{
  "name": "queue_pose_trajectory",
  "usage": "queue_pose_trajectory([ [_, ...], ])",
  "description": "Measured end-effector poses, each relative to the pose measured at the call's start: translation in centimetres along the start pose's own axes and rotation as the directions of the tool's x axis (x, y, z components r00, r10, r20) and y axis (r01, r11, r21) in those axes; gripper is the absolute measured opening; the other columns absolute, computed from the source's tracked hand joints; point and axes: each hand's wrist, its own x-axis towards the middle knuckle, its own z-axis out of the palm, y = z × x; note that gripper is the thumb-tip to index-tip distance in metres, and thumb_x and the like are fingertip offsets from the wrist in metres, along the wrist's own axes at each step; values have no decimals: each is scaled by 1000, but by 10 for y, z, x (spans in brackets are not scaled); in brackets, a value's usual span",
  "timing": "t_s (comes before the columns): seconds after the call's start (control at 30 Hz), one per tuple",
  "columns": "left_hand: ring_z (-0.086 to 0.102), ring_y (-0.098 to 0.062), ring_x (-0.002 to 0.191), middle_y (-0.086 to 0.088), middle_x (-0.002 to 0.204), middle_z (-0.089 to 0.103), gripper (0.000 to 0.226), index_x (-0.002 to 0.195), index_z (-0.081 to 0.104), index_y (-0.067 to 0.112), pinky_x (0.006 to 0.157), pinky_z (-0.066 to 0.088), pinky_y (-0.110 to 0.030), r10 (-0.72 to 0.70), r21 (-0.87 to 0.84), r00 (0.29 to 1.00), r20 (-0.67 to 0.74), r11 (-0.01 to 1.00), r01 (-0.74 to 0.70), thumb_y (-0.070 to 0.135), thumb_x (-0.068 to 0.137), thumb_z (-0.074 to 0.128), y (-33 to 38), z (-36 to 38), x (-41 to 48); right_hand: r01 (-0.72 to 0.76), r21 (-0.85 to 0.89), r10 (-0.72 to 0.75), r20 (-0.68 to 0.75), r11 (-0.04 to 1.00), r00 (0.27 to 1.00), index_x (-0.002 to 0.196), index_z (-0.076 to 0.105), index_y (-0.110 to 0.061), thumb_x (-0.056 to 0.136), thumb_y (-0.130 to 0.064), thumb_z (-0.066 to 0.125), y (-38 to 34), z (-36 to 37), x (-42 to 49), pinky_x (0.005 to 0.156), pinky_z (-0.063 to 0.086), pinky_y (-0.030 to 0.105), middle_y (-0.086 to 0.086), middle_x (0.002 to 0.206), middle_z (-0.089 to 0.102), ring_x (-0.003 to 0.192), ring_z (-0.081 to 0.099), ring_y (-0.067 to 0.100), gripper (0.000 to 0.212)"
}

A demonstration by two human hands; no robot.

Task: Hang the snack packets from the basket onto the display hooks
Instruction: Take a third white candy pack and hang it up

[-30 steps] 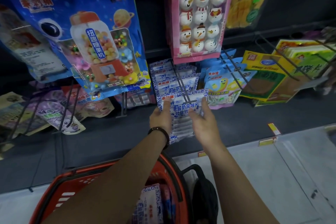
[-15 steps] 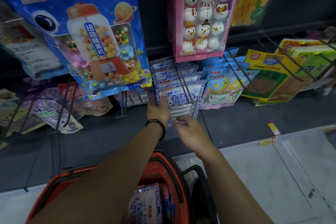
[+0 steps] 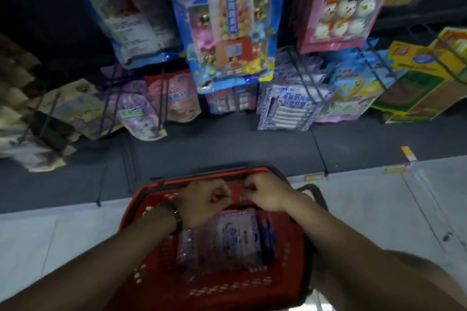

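A red plastic basket (image 3: 151, 199) sits on the floor below me with several blue-and-white snack packets (image 3: 227, 240) lying in it. My left hand (image 3: 202, 202) and my right hand (image 3: 267, 193) hover side by side over the basket's far end, just above the packets. Both have their fingers curled, and I see nothing held in either. Matching blue-and-white packets (image 3: 290, 106) hang on a low wire display hook (image 3: 303, 78) at the shelf's centre right. The view is motion-blurred.
A big blue candy bag (image 3: 227, 28) and a pink snowman marshmallow bag (image 3: 341, 2) hang above the hook. Purple and pink packets (image 3: 151, 103) hang to the left, yellow-green ones (image 3: 417, 78) to the right. A dark shelf base (image 3: 227, 149) runs in front of the basket, with pale floor tiles (image 3: 379, 209) beside it.
Both hands have let go of the packet on the hook and come down and back to the basket. My view has tilted down, so the whole basket shows.
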Motion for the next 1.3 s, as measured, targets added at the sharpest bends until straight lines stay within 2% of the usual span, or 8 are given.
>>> queue_pose_trajectory([
  [0.33, 68, -9, 92, 12, 98, 75, 5, 99, 71, 30, 82, 52, -30, -125, 56, 992, 23, 991, 124, 34, 98, 69, -115, 7, -59, -344, -50, 347, 151, 938, 926, 120, 73, -6, 98, -29, 62, 40, 110, 44, 84, 51, 30, 16, 128, 71, 105, 68, 26, 34],
  [0.43, 69, -17, 96, 6, 104, 75, 12, 108, 67, 34, 81, 49, -28, -132, 105, 986, 103, 987, 121, 37, 96, 67, -124, 21, -49, -416, 103, 406, 105, 904, 908, 157, 45, -6, 103, -23, 61, 64, 149, 46, 111, 45, 34, 16, 156, 52, 138, 55, 32, 59],
  [0.53, 65, -17, 103, 5, 112, 70, 27, 123, 66, 28, 83, 44, -25, -125, 117, 975, 181, 988, 105, 37, 98, 66, -122, 26, -36, -434, 111, 427, 79, 894, 901, 168, 12, -8, 107, -31, 59, 85, 181, 48, 101, 43, 31, 24, 163, 41, 143, 50, 39, 80],
  [0.63, 64, -19, 111, 1, 123, 69, 31, 129, 65, 24, 89, 47, -26, -133, 100, 969, 209, 988, 114, 36, 100, 64, -120, 27, -25, -533, 266, 534, 77, 803, 842, 156, 43, 2, 106, -24, 62, 88, 196, 51, 82, 40, 24, 27, 150, 55, 134, 57, 43, 59],
  [0.8, 65, -20, 112, -1, 128, 68, 32, 134, 62, 25, 90, 49, -28, -177, 116, 949, 262, 982, 151, 35, 103, 60, -119, 24, -20, -591, 440, 624, 84, 676, 777, 118, 71, 9, 93, -19, 80, 90, 214, 52, 93, 59, 50, 27, 119, 72, 111, 70, 43, 39],
  [1.07, 62, -16, 99, -1, 122, 68, 30, 130, 62, 26, 82, 46, -28, -255, 123, 933, 254, 965, 231, 39, 104, 58, -124, 23, -23, -394, 606, 421, 105, 691, 901, 135, 67, -9, 103, -21, 67, 55, 188, 32, 79, 60, 37, 13, 122, 69, 97, 70, 26, 34],
  [1.17, 64, -19, 102, -1, 120, 69, 31, 124, 65, 28, 86, 51, -32, -262, 108, 951, 164, 963, 247, 47, 100, 61, -127, 23, -33, -245, 570, 259, 57, 785, 964, 108, 76, -25, 103, -22, 67, 42, 166, 19, 94, 61, 52, 2, 107, 76, 92, 72, 19, 10],
  [1.3, 61, -26, 122, -3, 134, 63, 51, 131, 62, 26, 100, 49, -32, -226, 112, 973, 45, 969, 219, 45, 87, 77, -118, 14, -53, -69, 396, 30, 102, 915, 994, 133, 68, -14, 105, -13, 63, 11, 115, -5, 106, 52, 39, -2, 120, 70, 109, 66, 17, 29],
])
